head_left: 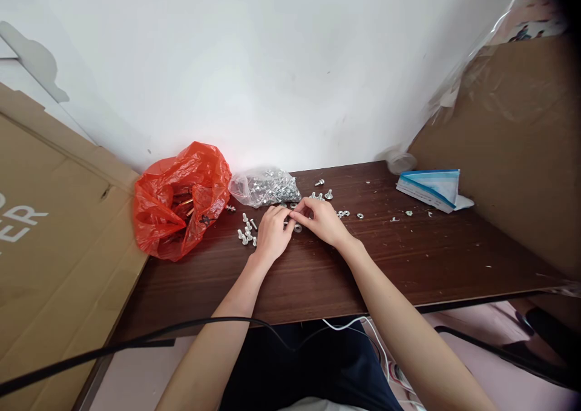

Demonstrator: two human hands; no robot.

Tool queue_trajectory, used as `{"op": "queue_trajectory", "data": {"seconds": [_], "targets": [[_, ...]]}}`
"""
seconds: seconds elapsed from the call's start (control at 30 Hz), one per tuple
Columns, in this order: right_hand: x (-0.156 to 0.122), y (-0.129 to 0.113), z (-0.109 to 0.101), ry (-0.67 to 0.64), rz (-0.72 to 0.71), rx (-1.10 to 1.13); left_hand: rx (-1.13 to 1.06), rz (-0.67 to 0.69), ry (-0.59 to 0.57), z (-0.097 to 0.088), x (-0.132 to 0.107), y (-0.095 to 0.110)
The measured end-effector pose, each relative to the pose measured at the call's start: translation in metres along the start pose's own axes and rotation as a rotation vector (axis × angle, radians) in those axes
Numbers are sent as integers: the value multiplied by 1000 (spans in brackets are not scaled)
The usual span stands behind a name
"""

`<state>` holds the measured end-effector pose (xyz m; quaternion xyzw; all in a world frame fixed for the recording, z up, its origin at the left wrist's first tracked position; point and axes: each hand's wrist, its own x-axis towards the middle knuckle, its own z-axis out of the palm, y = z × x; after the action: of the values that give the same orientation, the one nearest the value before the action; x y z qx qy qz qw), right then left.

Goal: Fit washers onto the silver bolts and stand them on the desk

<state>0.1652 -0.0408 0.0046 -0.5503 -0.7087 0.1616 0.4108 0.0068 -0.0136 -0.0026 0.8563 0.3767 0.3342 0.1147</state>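
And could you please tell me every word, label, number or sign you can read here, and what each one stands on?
"ER": white letters on the left cardboard box; other letters there are cut off by the picture's edge.
Red bag: a dark mark, not legible.
Blue-and-white packet: print too small to read.
Pinkish printed panel, upper right: red print, too blurred to read.
No numbers can be made out.

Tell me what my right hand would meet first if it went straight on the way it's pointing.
Your left hand, most likely: the right hand points leftward at it, and the two look close to touching, though one view leaves the depth unclear.
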Motion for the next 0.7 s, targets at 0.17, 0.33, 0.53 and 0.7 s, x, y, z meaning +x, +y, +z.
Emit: {"op": "queue_trajectory", "data": {"seconds": [0.17,0.33,0.53,0.7], "targets": [[-1,0,0,6,23,-66,28,-11,-1,-1,0,3],[-2,-3,1,-4,15,-94,15,-24,-14,0,0,2],[-1,-4,2,24,-47,-30,-12,-58,-40,1,1,-1],[-2,-4,2,50,-79,-8,-18,-72,-43,1,1,0]]}}
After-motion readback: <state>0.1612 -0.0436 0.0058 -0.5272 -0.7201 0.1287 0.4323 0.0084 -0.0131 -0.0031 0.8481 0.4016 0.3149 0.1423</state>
